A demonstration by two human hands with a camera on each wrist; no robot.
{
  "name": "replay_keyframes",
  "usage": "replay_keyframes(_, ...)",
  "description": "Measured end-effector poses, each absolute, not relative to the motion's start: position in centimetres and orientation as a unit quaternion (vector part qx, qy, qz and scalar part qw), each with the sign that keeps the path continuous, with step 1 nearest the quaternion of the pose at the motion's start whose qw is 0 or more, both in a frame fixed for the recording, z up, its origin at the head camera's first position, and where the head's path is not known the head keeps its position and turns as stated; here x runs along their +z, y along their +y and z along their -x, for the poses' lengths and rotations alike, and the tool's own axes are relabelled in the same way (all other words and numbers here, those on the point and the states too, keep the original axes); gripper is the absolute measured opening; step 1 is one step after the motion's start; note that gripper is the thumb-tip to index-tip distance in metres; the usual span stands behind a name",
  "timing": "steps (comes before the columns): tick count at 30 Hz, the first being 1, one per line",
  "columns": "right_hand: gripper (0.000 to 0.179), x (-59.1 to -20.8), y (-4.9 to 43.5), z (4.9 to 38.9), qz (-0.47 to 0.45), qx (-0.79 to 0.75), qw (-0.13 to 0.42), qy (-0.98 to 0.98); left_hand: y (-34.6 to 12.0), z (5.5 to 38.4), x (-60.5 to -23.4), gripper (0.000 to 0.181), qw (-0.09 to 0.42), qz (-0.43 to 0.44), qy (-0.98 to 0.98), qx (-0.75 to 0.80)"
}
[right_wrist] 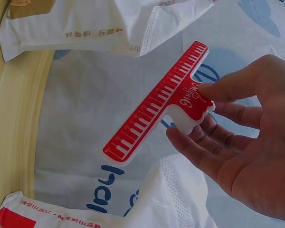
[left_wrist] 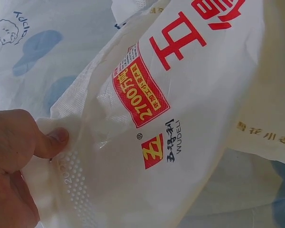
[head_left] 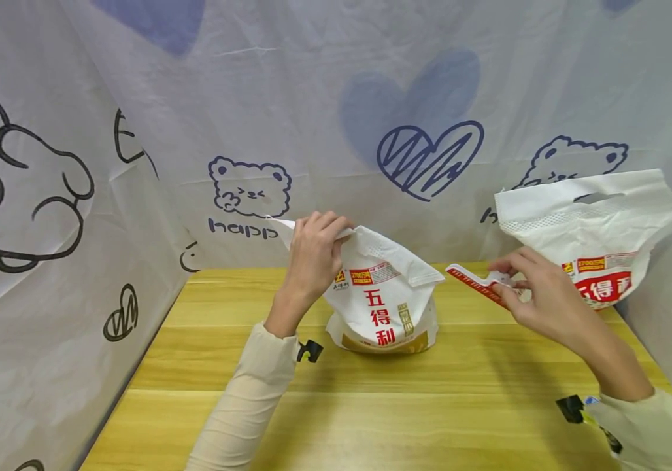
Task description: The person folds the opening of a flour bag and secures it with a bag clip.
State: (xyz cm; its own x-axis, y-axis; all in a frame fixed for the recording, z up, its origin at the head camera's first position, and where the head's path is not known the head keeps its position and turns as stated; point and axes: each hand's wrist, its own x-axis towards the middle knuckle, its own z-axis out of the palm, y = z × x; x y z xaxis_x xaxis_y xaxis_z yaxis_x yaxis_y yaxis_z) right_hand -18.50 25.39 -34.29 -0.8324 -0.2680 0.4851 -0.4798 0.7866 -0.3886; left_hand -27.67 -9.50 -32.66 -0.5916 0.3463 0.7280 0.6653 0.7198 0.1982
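Note:
A white flour bag (head_left: 380, 294) with red characters stands on the table, its upper part leaning over. My left hand (head_left: 315, 252) grips the bag's top edge, and in the left wrist view the thumb (left_wrist: 57, 137) presses on the white band there. Between the thumb and fingers of my right hand (head_left: 548, 297) is a red and white clip (right_wrist: 156, 104) with a piano-key pattern along its long bar. The right hand holds it by the short scalloped handle, apart from the bag, to its right.
A second white flour bag (head_left: 601, 235) with a cut-out handle stands at the right back of the wooden table (head_left: 371, 425). White cloth (head_left: 312, 118) printed with hearts and bears hangs behind and along the sides.

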Motion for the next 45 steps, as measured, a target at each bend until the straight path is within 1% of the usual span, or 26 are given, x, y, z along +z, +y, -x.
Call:
replay_keyframes(9,0.025,-33.6,24.9,19.4,-0.217,0.266,0.223,-0.912,-9.4,27.7,-32.7,0.013,0.344,0.291,-0.863,-0.230)
replay_keyframes(17,0.028,-33.0,24.6,20.1,-0.218,0.282,0.227,-0.906,-9.3,27.7,-32.7,0.014,0.348,0.293,-0.861,-0.230)
replay_keyframes(26,0.027,-32.7,24.3,20.4,-0.213,0.288,0.240,-0.902,-9.1,27.7,-32.8,0.014,0.343,0.289,-0.864,-0.230)
replay_keyframes(36,0.027,-31.5,23.5,21.0,-0.196,0.306,0.228,-0.903,-9.1,27.6,-32.7,0.015,0.341,0.285,-0.866,-0.229)
replay_keyframes(45,0.028,-31.1,22.4,21.7,-0.202,0.318,0.245,-0.893,-9.2,27.5,-32.6,0.015,0.341,0.285,-0.867,-0.227)
